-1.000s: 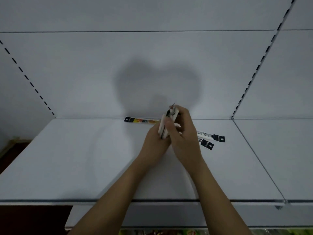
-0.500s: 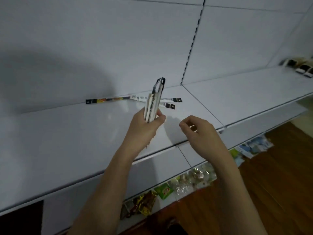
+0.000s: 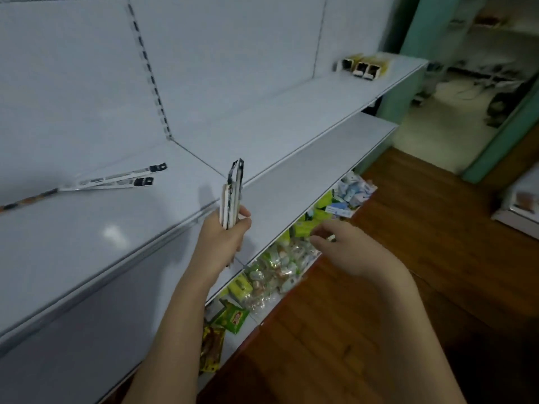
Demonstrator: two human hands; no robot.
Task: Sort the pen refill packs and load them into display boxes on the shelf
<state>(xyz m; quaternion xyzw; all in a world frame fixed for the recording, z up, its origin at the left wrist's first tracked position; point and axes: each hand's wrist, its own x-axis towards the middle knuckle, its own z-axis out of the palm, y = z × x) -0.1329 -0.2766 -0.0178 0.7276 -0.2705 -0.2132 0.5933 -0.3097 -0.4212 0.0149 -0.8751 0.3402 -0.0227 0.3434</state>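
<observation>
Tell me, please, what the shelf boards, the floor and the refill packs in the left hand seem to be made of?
Shelf boards: probably painted sheet metal, smooth pale grey, with a dull glare spot.
Floor: looks like wood or wood-look laminate, brown with plank seams.
Refill packs in the left hand: apparently thin printed card or plastic, flat white strips with black ends; too blurred to settle.

i see a white shelf [image 3: 277,112] carrying loose refill packs [image 3: 116,179] flat at its left and three open display boxes [image 3: 361,67] at its far right end, with snack packets [image 3: 274,266] on the bottom tier.
</observation>
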